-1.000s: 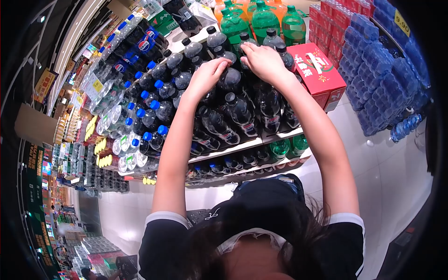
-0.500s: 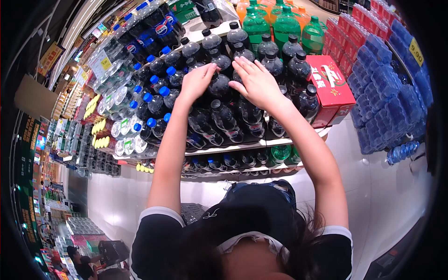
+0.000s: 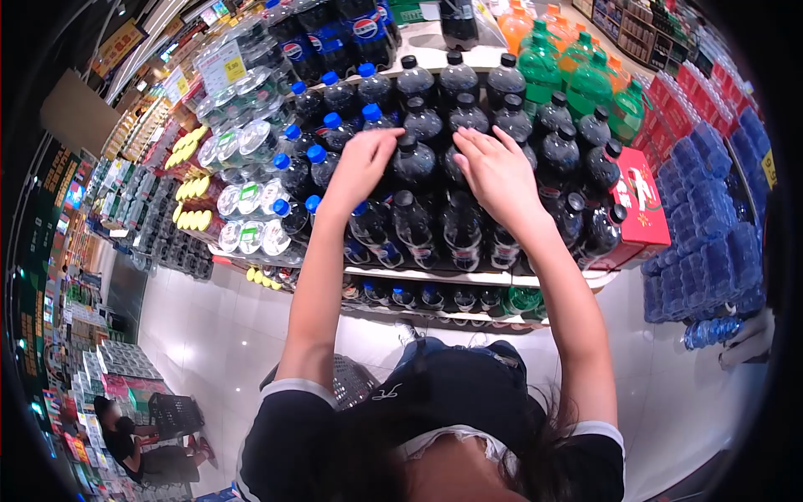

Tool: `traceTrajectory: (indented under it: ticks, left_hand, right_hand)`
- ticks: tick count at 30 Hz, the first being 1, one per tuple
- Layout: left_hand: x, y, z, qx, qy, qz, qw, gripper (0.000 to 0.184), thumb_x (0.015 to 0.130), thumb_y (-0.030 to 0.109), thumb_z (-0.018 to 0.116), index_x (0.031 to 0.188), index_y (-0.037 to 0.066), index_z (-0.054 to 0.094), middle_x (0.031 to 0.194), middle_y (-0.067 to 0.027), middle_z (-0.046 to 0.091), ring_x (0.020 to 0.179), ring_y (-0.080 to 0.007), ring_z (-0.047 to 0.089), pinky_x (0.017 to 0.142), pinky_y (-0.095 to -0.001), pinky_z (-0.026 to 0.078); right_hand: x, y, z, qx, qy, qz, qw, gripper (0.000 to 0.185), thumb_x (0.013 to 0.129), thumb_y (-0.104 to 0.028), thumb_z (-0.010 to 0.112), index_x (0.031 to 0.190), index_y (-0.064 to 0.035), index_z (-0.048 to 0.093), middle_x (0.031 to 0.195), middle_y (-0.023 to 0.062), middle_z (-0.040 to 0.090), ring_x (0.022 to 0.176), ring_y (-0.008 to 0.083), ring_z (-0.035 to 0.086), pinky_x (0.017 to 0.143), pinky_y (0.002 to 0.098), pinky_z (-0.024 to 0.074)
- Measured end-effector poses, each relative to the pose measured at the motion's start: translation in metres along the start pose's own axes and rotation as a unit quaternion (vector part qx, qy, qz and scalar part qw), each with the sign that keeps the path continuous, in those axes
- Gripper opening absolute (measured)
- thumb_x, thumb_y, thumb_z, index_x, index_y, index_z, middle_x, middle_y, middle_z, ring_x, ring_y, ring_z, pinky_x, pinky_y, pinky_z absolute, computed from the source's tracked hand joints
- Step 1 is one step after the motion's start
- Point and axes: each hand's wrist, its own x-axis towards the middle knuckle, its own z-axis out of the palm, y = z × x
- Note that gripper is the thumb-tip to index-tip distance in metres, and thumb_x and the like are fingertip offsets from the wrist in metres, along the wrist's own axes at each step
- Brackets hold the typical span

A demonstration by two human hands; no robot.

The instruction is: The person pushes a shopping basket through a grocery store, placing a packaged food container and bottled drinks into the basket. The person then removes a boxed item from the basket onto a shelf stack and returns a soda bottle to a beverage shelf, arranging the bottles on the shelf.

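Both my hands reach over dark cola bottles standing in rows on a display shelf. My left hand (image 3: 365,167) has its fingers stretched out, beside a black-capped cola bottle (image 3: 414,163) and close to several blue-capped cola bottles (image 3: 320,169). On the other side, my right hand (image 3: 500,176) is open with fingers slightly spread, over another black-capped bottle (image 3: 452,167) that it partly hides. Whether either palm touches a bottle is hard to tell. A front row of black-capped bottles (image 3: 416,230) stands below my hands.
Green soda bottles (image 3: 539,67) and orange soda bottles (image 3: 514,27) stand behind at right. A red carton (image 3: 640,205) sits at the shelf's right end, with blue-wrapped bottle packs (image 3: 703,259) beyond. A grey basket (image 3: 354,381) is near my left side. Another person (image 3: 125,439) is at lower left.
My view has shifted, so the shelf appears further right. My hands are a little further apart, still stretched over the bottles. No bottle has clearly been moved.
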Motion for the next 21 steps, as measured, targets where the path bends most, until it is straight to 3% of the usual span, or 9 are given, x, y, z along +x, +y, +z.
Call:
traceTrajectory:
  ticks: [2, 8, 12, 14, 18, 20, 21]
  left_hand:
    - [-0.016, -0.009, -0.005, 0.058, 0.032, 0.044, 0.997, 0.028, 0.09, 0.022, 0.047, 0.109, 0.005, 0.059, 0.111, -0.0109, 0.058, 0.111, -0.0265, 0.049, 0.096, -0.0356, 0.034]
    - [-0.039, -0.042, -0.045, 0.105, 0.133, 0.013, 0.985, 0.027, 0.089, 0.019, 0.048, 0.11, 0.005, 0.057, 0.116, -0.0082, 0.056, 0.118, -0.0285, 0.042, 0.099, -0.0389, 0.029]
    - [-0.055, -0.067, -0.076, 0.108, 0.133, -0.012, 0.985, 0.027, 0.088, 0.017, 0.048, 0.11, 0.004, 0.056, 0.116, -0.0087, 0.056, 0.118, -0.029, 0.042, 0.099, -0.0393, 0.029]
    - [-0.066, -0.081, -0.096, 0.125, 0.128, -0.029, 0.983, 0.029, 0.09, 0.018, 0.044, 0.113, 0.005, 0.056, 0.118, -0.0092, 0.055, 0.119, -0.0275, 0.042, 0.1, -0.0375, 0.03]
    - [-0.08, -0.115, -0.111, 0.082, 0.139, -0.051, 0.986, 0.028, 0.089, 0.015, 0.046, 0.113, 0.004, 0.055, 0.12, -0.0098, 0.054, 0.118, -0.0293, 0.042, 0.099, -0.0392, 0.03]
    - [-0.08, -0.124, -0.113, 0.058, 0.105, -0.029, 0.992, 0.029, 0.088, 0.015, 0.046, 0.114, 0.005, 0.054, 0.121, -0.0098, 0.053, 0.119, -0.0296, 0.041, 0.1, -0.039, 0.029]
    - [-0.08, -0.13, -0.114, 0.05, 0.081, -0.016, 0.995, 0.03, 0.088, 0.014, 0.047, 0.116, 0.004, 0.053, 0.122, -0.0099, 0.053, 0.121, -0.0296, 0.04, 0.1, -0.0383, 0.03]
  right_hand:
    - [0.006, -0.003, -0.003, -0.003, -0.035, 0.015, 0.999, 0.033, 0.089, -0.026, 0.046, 0.111, -0.0029, 0.055, 0.115, 0.0101, 0.057, 0.111, 0.0193, 0.05, 0.101, 0.0389, 0.0301]
    - [0.037, -0.052, 0.009, 0.011, 0.011, -0.062, 0.998, 0.035, 0.086, -0.026, 0.05, 0.113, -0.0037, 0.054, 0.12, 0.0081, 0.054, 0.116, 0.0183, 0.047, 0.103, 0.0391, 0.0279]
    - [0.039, -0.064, 0.024, 0.014, -0.052, 0.028, 0.998, 0.03, 0.086, -0.023, 0.05, 0.108, -0.0032, 0.058, 0.114, 0.0082, 0.058, 0.11, 0.0185, 0.052, 0.101, 0.0382, 0.0306]
    - [0.044, -0.072, 0.022, -0.024, -0.084, 0.035, 0.996, 0.033, 0.086, -0.024, 0.051, 0.111, -0.0023, 0.056, 0.117, 0.0087, 0.056, 0.113, 0.0187, 0.049, 0.102, 0.0385, 0.0287]
    - [0.066, -0.1, 0.027, -0.001, -0.057, -0.013, 0.998, 0.044, 0.085, -0.027, 0.053, 0.121, -0.0019, 0.047, 0.125, 0.0089, 0.049, 0.118, 0.0194, 0.043, 0.105, 0.0394, 0.0241]
    - [0.069, -0.114, 0.042, 0.029, -0.07, -0.043, 0.996, 0.046, 0.084, -0.028, 0.054, 0.121, -0.002, 0.046, 0.126, 0.0087, 0.048, 0.117, 0.0195, 0.045, 0.104, 0.0393, 0.0253]
    - [0.065, -0.117, 0.058, 0.058, -0.093, -0.003, 0.994, 0.044, 0.083, -0.027, 0.056, 0.119, -0.002, 0.048, 0.122, 0.0082, 0.051, 0.114, 0.0198, 0.047, 0.103, 0.039, 0.0277]
